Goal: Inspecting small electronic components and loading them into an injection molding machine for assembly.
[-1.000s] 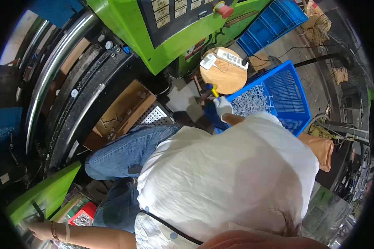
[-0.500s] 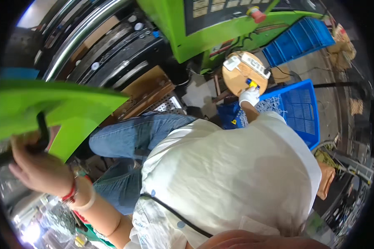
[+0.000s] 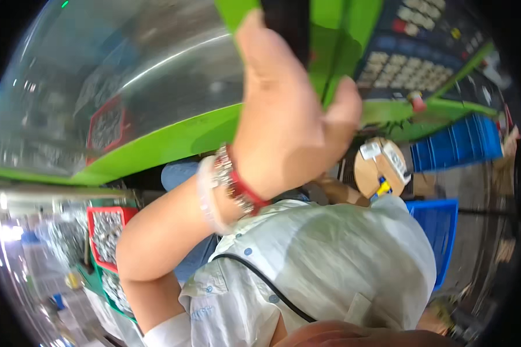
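Observation:
My left hand (image 3: 289,115), bare and wearing bracelets, is raised in front of a green machine door (image 3: 173,141). Its thumb and a finger are spread wide, beside a dark upright handle (image 3: 286,29) on the door. Part of the fingers is blurred. A large clear window (image 3: 173,69) fills the door. Of my right arm, only the forearm (image 3: 341,189) shows, reaching in toward the left. My right hand is hidden behind the left hand and wrist. A yellow and blue object (image 3: 383,187) lies on a round wooden stool top (image 3: 364,173) near my right sleeve.
A control panel (image 3: 408,63) with many keys and a red knob (image 3: 417,101) stands beyond my left hand. To the right are a blue crate (image 3: 457,144) and a blue basket (image 3: 434,231). A red bin (image 3: 88,231) of small silvery parts sits at left.
My left hand has swung from the far left to the upper middle, and the green door has moved right across the machine opening. My gloved right hand has left the stool and dropped from sight.

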Action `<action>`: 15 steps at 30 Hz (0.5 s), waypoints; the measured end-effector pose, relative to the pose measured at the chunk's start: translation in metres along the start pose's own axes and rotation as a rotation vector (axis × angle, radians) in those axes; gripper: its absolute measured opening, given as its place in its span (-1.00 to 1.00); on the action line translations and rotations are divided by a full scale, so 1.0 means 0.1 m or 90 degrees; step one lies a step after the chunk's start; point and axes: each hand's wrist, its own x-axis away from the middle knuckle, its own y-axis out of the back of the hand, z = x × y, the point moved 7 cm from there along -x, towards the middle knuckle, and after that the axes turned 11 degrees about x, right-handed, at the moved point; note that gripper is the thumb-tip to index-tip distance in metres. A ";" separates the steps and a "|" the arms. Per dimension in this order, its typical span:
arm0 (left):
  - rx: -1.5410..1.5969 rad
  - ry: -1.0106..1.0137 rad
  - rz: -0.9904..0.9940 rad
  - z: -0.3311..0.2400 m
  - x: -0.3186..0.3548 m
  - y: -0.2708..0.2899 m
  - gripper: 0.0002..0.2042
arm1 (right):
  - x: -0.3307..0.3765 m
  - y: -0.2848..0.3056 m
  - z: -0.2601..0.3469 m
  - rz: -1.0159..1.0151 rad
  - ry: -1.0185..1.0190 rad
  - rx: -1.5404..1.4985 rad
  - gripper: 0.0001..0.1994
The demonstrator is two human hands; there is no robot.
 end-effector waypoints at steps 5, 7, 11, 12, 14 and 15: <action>0.192 0.030 0.131 0.01 0.25 0.42 -0.35 | -0.22 -0.08 0.99 0.072 0.187 0.172 -0.76; 0.135 -0.048 0.091 -0.21 0.38 0.87 -0.40 | -0.23 -0.11 1.14 0.124 0.182 0.247 -0.72; 0.002 0.043 0.199 -0.54 0.76 1.57 -0.77 | -0.18 -0.15 0.94 0.176 0.108 0.399 -0.66; 0.035 0.039 0.178 -0.58 0.86 1.66 -0.80 | -0.18 -0.20 0.86 0.217 0.100 0.420 -0.66; -0.014 -0.001 0.088 -0.61 1.09 1.80 -0.80 | -0.22 -0.28 0.79 0.236 0.130 0.453 -0.66; -0.036 -0.004 0.046 -0.58 1.21 1.83 -0.78 | -0.26 -0.34 0.75 0.269 0.124 0.460 -0.65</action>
